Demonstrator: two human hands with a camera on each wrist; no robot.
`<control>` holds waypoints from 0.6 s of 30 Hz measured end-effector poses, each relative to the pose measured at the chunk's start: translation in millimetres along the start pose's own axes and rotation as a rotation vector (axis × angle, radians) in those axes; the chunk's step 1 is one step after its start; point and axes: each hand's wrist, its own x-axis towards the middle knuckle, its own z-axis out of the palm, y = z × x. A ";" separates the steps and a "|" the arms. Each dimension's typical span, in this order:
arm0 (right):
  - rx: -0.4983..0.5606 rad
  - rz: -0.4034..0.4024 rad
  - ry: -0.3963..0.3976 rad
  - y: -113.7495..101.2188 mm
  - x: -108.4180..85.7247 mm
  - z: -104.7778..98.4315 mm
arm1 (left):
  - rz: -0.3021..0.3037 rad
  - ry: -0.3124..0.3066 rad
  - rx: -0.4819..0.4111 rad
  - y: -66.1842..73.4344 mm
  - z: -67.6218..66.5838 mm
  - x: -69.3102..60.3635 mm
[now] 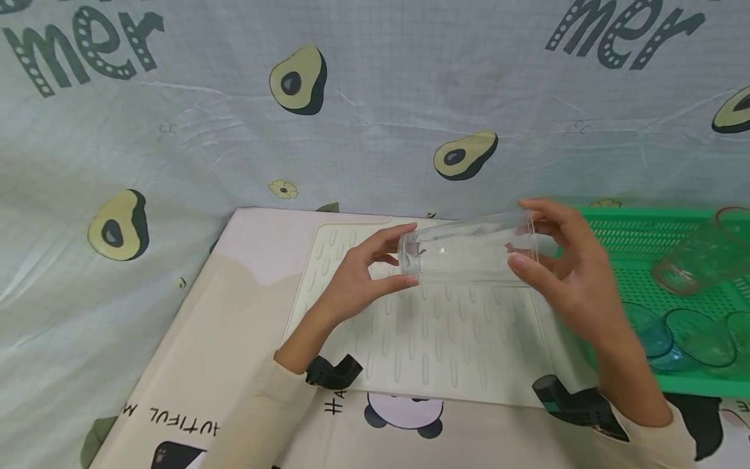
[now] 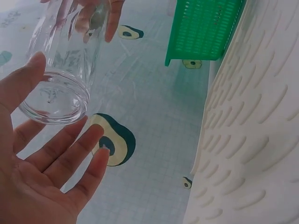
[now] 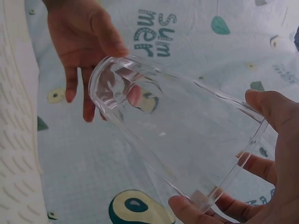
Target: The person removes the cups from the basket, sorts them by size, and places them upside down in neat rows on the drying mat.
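A clear glass (image 1: 469, 251) lies sideways in the air above a white ribbed mat (image 1: 410, 345), held between both hands. The left hand (image 1: 366, 270) grips its thick base with thumb and fingers, as the left wrist view shows at the glass (image 2: 60, 88) and the left hand (image 2: 51, 158). The right hand (image 1: 568, 267) grips the rim end, thumb on the near side and fingers on the far side. In the right wrist view the right hand (image 3: 275, 163) spans the wide mouth of the glass (image 3: 177, 126), and the left hand (image 3: 84, 42) is at the base.
At the right stands a green basket (image 1: 621, 228) with a pinkish glass (image 1: 697, 260) leaning in it and several blue and green glasses (image 1: 697, 339) near its front. A curtain with avocado prints (image 1: 363, 117) hangs behind the table (image 1: 234, 326).
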 end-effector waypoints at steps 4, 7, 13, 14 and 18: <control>0.005 0.010 -0.038 -0.8 1.2 3.4 | -0.020 -0.009 -0.043 2.5 -5.6 -2.2; -0.098 0.033 -0.058 -2.1 2.0 5.7 | -0.025 -0.009 -0.069 3.1 -9.8 -4.2; -0.221 0.064 -0.112 -0.6 -0.9 8.5 | 0.034 0.039 -0.203 2.1 -17.1 -3.6; -0.232 0.069 -0.127 0.0 -1.5 9.5 | 0.046 0.051 -0.234 2.2 -18.5 -3.0; -0.300 0.099 -0.196 4.8 -4.0 15.8 | 0.080 0.099 -0.337 3.4 -22.6 1.0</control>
